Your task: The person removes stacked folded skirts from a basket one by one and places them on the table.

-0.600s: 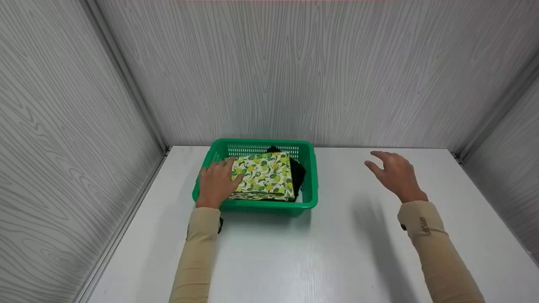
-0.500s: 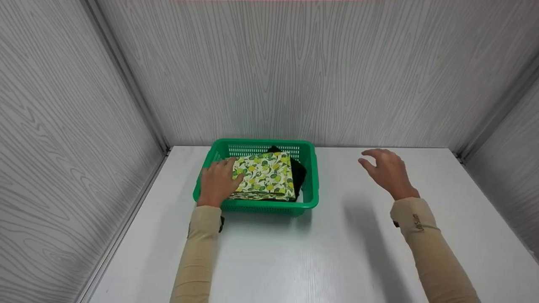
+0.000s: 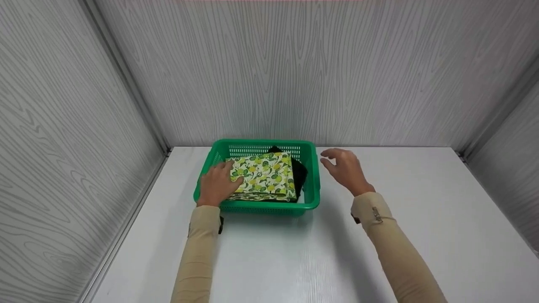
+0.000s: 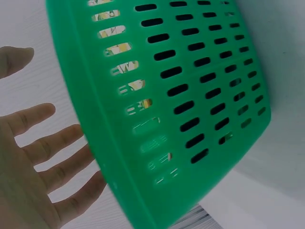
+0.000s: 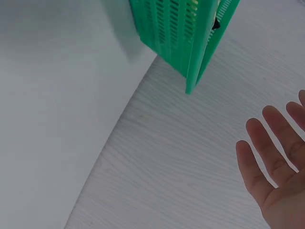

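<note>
A green plastic basket (image 3: 312,185) with slotted walls stands on the white table. Inside it lies a folded cloth (image 3: 263,174) printed with lemons and green leaves, over a black item (image 3: 299,174) whose kind I cannot tell. My left hand (image 3: 217,183) hovers over the basket's left side with fingers extended; in the left wrist view the fingers (image 4: 52,143) spread behind the rim, holding nothing. Just right of the basket, my right hand (image 3: 345,168) is in the air, its fingers loosely bent and nothing in them. The right wrist view shows it apart from the basket (image 5: 176,38).
The white table (image 3: 269,261) reaches a grey wood-grain back wall (image 3: 269,75). A similar side wall (image 3: 54,147) rises at the left, and another (image 3: 513,168) at the right.
My right hand has moved left across the table, from well right of the basket to close beside its right rim. The left hand and the basket have barely moved.
</note>
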Motion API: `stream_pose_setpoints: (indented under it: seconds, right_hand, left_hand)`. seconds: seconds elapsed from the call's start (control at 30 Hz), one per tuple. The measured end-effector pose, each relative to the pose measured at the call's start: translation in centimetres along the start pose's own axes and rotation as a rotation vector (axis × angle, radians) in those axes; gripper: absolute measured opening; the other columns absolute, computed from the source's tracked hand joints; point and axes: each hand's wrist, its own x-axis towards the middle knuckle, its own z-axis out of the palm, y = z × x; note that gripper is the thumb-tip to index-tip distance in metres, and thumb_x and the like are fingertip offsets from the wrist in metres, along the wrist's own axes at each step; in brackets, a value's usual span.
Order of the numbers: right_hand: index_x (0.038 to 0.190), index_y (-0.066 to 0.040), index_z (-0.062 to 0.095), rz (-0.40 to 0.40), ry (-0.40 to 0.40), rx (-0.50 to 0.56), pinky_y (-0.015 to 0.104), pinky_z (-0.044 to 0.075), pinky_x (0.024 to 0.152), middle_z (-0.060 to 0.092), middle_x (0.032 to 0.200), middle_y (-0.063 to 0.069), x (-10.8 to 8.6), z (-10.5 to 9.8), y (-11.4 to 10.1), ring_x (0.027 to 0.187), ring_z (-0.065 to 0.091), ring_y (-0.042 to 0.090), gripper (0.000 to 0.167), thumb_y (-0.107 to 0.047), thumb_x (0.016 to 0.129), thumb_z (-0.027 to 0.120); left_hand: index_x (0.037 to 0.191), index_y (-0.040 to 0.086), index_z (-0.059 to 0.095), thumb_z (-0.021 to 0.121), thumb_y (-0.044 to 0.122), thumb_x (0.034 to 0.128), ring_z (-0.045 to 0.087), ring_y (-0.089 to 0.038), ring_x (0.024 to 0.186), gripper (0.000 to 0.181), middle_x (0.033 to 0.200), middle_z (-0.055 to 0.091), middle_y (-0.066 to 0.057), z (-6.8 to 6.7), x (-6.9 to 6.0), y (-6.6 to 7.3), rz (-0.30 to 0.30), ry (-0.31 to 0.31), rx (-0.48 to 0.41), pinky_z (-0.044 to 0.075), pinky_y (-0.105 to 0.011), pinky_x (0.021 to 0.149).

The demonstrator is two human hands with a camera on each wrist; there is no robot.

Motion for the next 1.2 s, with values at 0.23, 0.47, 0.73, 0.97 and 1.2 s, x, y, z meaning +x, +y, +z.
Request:
stream_pose_setpoints:
  seconds: [0.23,0.47,0.73,0.97,1.2]
  right_hand:
    - [0.109,0.007,0.073,0.018,-0.029,0.122,0.049,0.055,0.084,0.072,0.107,0.022,0.7,3.4,-1.5,0.098,0.068,0.037,0.016,-0.002,0.096,0.068]
    - [0.114,0.008,0.07,0.122,-0.09,0.212,0.047,0.055,0.084,0.068,0.11,0.024,0.5,6.6,-2.8,0.099,0.066,0.035,0.02,0.0,0.097,0.065]
    - [0.136,0.01,0.055,0.313,-0.233,0.287,0.052,0.049,0.093,0.056,0.131,0.029,0.5,9.9,-4.7,0.105,0.06,0.036,0.042,-0.005,0.099,0.065]
    - [0.146,0.003,0.046,0.434,-0.291,0.209,0.055,0.044,0.102,0.04,0.147,0.031,-0.4,11.7,-4.9,0.126,0.051,0.043,0.055,-0.017,0.1,0.067]
    - [0.148,0.0,0.045,0.455,-0.322,0.222,0.054,0.046,0.099,0.038,0.149,0.031,-0.3,11.9,-4.6,0.116,0.056,0.039,0.055,-0.017,0.1,0.066]
  left_hand:
    - [0.14,0.0,0.058,0.069,0.039,0.0934,0.059,-0.048,0.113,0.062,0.135,0.058,-0.027,1.1,0.5,0.3,-0.21,-0.175,-0.135,0.051,-0.065,0.086]
    - [0.141,0.003,0.059,0.071,0.039,0.0928,0.057,-0.047,0.116,0.061,0.137,0.057,-0.025,2.4,0.6,0.3,-0.309,-0.205,-0.177,0.048,-0.064,0.091]
    - [0.146,0.005,0.054,0.067,0.042,0.0946,0.053,-0.047,0.124,0.064,0.144,0.051,-0.025,2.7,0.6,-0.8,-0.41,-0.272,-0.223,0.044,-0.066,0.097]
    - [0.151,0.003,0.047,0.065,0.045,0.0954,0.052,-0.048,0.125,0.071,0.143,0.05,-0.029,2.8,0.8,-1.2,-0.461,-0.338,-0.266,0.042,-0.064,0.1]
    - [0.153,0.001,0.041,0.062,0.046,0.0956,0.047,-0.052,0.129,0.076,0.146,0.044,-0.032,2.8,0.8,-1.5,-0.496,-0.408,-0.274,0.038,-0.065,0.104]
